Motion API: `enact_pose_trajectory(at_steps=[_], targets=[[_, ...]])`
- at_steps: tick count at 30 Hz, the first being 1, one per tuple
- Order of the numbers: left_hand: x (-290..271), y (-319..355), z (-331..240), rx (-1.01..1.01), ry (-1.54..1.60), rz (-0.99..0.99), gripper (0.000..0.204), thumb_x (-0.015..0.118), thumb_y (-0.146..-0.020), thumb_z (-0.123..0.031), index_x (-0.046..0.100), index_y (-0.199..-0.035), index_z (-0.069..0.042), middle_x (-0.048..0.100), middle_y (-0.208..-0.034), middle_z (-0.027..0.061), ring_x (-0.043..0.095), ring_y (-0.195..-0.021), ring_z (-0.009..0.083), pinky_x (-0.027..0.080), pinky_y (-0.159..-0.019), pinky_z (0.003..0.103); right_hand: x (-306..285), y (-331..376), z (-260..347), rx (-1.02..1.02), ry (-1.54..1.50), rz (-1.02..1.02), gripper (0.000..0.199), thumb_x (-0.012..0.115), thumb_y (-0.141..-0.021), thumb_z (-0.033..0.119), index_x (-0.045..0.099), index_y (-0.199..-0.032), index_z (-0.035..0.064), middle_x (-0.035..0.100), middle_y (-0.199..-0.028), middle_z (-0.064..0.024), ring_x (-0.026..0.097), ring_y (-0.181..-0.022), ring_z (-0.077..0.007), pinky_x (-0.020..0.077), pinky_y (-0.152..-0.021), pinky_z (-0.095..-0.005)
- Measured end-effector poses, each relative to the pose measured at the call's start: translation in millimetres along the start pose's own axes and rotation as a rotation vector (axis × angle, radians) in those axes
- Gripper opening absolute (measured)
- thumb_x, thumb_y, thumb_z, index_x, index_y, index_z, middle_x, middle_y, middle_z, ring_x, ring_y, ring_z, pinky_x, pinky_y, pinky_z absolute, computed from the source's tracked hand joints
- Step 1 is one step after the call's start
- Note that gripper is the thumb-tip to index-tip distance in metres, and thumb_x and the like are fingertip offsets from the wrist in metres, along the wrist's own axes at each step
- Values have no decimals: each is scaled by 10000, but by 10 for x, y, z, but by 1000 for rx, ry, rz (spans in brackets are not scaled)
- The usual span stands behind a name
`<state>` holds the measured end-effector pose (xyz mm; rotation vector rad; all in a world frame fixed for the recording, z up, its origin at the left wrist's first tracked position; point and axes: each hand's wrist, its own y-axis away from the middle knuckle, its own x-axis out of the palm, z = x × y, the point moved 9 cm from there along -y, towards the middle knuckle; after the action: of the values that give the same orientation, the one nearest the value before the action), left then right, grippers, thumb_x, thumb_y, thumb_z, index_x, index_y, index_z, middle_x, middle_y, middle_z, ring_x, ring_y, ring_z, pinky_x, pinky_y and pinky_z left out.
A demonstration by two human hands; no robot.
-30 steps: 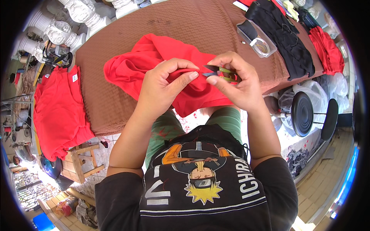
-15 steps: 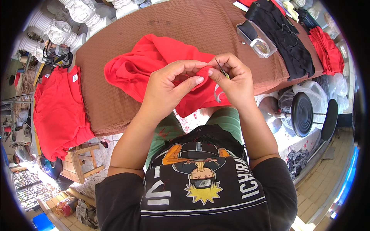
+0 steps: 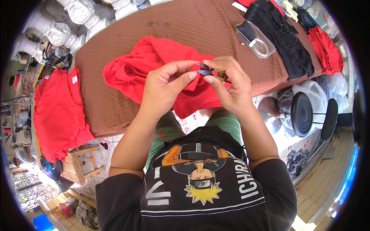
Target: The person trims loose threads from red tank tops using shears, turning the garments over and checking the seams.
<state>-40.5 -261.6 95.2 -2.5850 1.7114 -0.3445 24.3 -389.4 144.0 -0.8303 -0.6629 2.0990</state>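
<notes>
Snips (image 3: 205, 70) now raised clear at fingertip level, pinched in right hand (image 3: 230, 89); earlier tucked against cloth; left hand (image 3: 165, 89) closed narrow on edge of red shirt (image 3: 154, 67), bunched on brown table (image 3: 181, 27); cutting point apparently being lined up.

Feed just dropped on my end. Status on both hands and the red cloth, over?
Left hand pinching red garment. Right hand gripping small thread snips, blades at the pinched cloth. Garment bunched on brown table, edge hanging off. Nothing blocking the hands.
</notes>
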Motion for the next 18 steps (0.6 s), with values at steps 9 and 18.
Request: enact_pose_trajectory(at_steps=[9, 18], targets=[[-18, 27, 4, -35, -60, -4, 231, 629, -861, -67, 623, -1075, 19, 655, -933, 47, 583, -846, 68, 470, -757, 210, -40, 14, -63, 35, 39, -18, 250, 688, -764, 34, 610, -1000, 18, 613, -928, -101, 608, -796, -185, 499, -654, -274], [-542, -948, -1141, 161, -630, -469, 315, 517, -914, -131, 528, -1186, 28, 605, -1097, 135, 579, -1007, 180, 488, -816, 278, -443, 28, -456, 298, -271, -333, 251, 661, -833, 73, 575, -1064, 28, 600, -919, -10, 560, -836, -78, 452, -688, -207]])
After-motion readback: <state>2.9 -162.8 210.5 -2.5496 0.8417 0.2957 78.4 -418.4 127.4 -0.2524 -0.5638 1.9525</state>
